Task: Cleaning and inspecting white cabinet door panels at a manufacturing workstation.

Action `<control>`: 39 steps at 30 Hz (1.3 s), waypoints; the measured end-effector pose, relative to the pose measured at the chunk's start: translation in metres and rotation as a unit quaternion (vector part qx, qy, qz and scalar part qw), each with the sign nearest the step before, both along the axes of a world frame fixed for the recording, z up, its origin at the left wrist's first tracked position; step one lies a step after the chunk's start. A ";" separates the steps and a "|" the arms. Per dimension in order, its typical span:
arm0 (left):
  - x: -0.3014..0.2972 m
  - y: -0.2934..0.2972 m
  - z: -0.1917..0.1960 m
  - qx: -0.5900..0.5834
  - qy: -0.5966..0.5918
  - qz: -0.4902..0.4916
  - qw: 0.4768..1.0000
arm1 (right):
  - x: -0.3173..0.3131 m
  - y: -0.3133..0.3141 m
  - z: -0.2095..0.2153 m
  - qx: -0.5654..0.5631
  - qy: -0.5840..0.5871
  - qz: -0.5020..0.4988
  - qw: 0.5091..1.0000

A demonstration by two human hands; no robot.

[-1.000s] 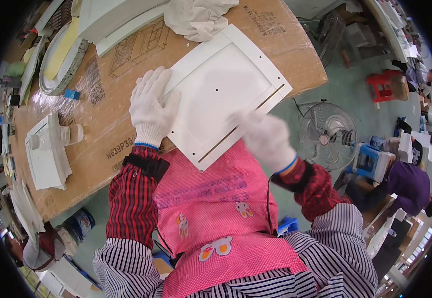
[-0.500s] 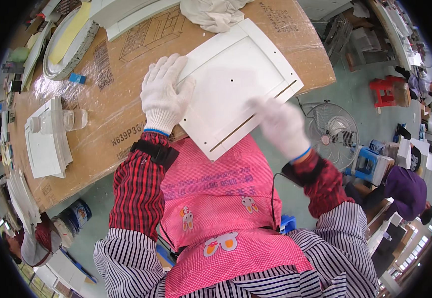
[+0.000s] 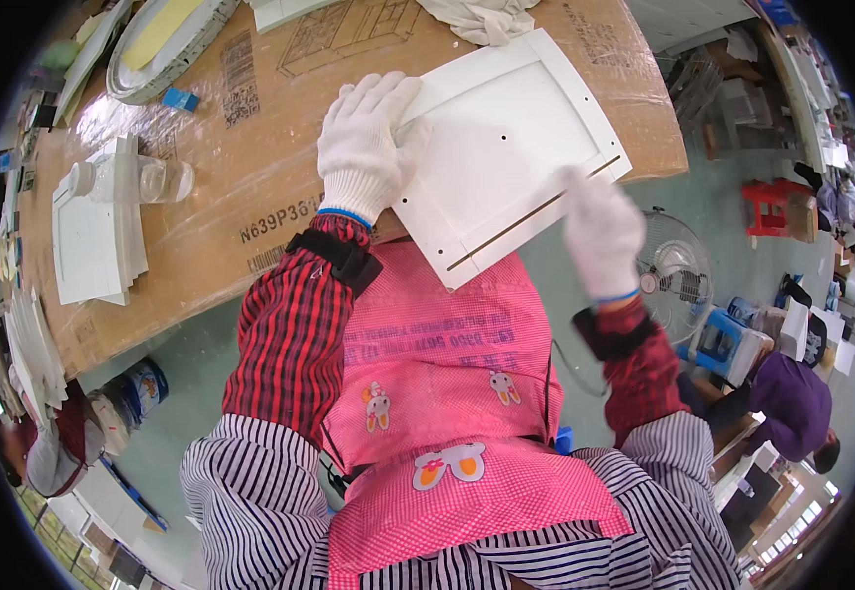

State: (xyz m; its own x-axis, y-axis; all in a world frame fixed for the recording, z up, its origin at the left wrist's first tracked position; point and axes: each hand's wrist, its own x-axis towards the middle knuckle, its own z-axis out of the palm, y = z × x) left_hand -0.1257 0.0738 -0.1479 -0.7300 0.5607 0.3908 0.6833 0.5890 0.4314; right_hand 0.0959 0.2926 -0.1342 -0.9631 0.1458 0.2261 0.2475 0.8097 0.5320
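Observation:
A white framed panel lies tilted on the cardboard-covered table, its near corner past the table edge. It has small dark holes and a long narrow slot along its right side. My left hand, in a white knitted glove, lies with fingers extended across the panel's left edge and the cardboard beside it. My right hand, gloved too, is at the slotted edge, fingertips close to the slot. Motion smears its fingers, so I cannot make out whether they hold anything.
Brown printed cardboard covers the table. On the left, a clear plastic bottle lies over white panels, and a small blue block sits near a round tub. A white cloth lies behind the panel. A fan stands at right.
The view has shifted, so the panel and table appear higher and further right. My right hand is still at the slotted edge, turned more upright. My left hand keeps its place on the panel.

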 end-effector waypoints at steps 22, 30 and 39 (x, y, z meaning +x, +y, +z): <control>0.000 0.002 0.001 0.007 -0.005 -0.003 1.000 | -0.001 -0.057 0.003 -0.332 0.184 0.174 0.909; -0.001 -0.005 0.003 -0.006 -0.001 0.004 1.000 | 0.003 -0.084 0.020 -0.398 0.076 0.121 0.906; -0.001 -0.005 0.001 0.003 0.008 0.004 1.000 | 0.008 -0.077 0.028 -0.424 0.028 0.058 0.903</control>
